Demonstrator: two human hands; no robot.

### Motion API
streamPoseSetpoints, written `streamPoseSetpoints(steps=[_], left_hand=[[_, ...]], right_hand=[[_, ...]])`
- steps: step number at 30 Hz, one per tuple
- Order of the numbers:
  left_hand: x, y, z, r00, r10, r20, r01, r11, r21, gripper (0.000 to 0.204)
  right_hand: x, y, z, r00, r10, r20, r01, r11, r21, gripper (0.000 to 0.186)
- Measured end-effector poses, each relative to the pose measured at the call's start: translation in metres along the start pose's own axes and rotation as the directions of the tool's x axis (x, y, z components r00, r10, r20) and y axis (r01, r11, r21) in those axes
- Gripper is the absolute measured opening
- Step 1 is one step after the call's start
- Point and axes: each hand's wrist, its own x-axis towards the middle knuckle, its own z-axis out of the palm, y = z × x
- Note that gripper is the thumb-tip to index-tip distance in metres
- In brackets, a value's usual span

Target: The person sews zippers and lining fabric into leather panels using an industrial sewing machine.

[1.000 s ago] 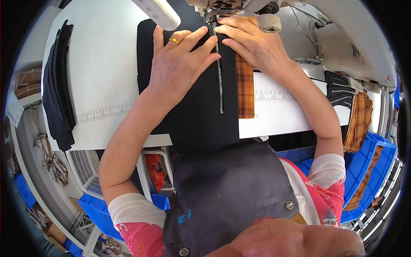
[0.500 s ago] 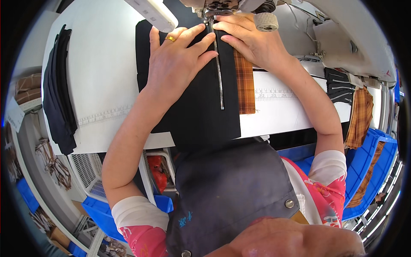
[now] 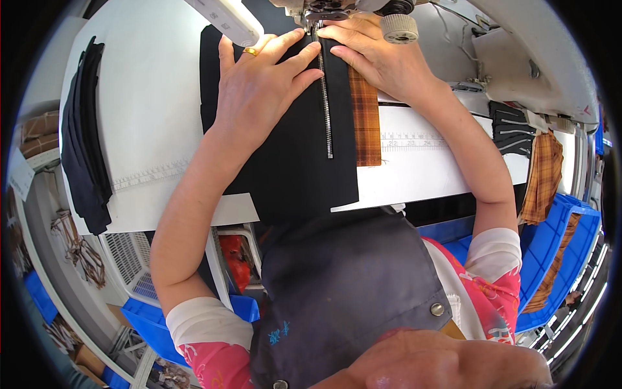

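Note:
A black fabric panel (image 3: 272, 181) lies on the white sewing table (image 3: 129, 123) with a silver-toothed zipper (image 3: 328, 123) along it, its upper end under the presser foot (image 3: 314, 28) of the sewing machine (image 3: 324, 11). My left hand (image 3: 259, 87) rests on the panel left of the zipper, fingers spread, tips beside the zipper near the foot. My right hand (image 3: 389, 61) lies on the other side, fingers apart and pressed on the fabric, tips by the zipper. Orange plaid cloth (image 3: 366, 129) shows beneath the panel's right edge.
Stacked black pieces (image 3: 87, 136) lie at the table's left. At the right are black zippered pieces (image 3: 512, 126) and hanging plaid cloth (image 3: 541, 181). Blue bins (image 3: 551, 259) stand below, with a white basket (image 3: 129, 259) at lower left. Part of another person (image 3: 573, 298) shows far right.
The panel, zipper and plaid cloth have slid upward, away from me, under the machine. Both my hands moved slightly up and left with them.

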Motion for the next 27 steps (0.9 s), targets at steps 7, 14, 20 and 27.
streamPoseSetpoints(steps=[7, 14, 20, 27], left_hand=[[-0.003, -0.002, 0.005, 0.999, 0.023, -0.039, -0.023, 1.0, 0.006, 0.033], [-0.002, 0.0, 0.005, 0.998, 0.032, -0.046, -0.032, 0.999, -0.005, 0.032], [-0.002, -0.001, 0.008, 0.995, 0.057, -0.087, -0.057, 0.998, 0.0, 0.03], [-0.03, 0.007, -0.017, 0.986, 0.045, 0.158, -0.025, 0.992, -0.125, 0.056]], right_hand=[[0.003, -0.008, -0.012, 0.982, -0.1, -0.163, 0.109, 0.993, 0.048, 0.032], [-0.004, -0.005, 0.0, 0.994, -0.034, -0.101, 0.031, 0.999, -0.033, 0.034], [-0.007, -0.001, 0.001, 0.997, -0.046, -0.066, 0.04, 0.995, -0.088, 0.032], [-0.032, -0.018, -0.023, 0.999, -0.052, 0.012, 0.052, 0.999, 0.007, 0.04]])
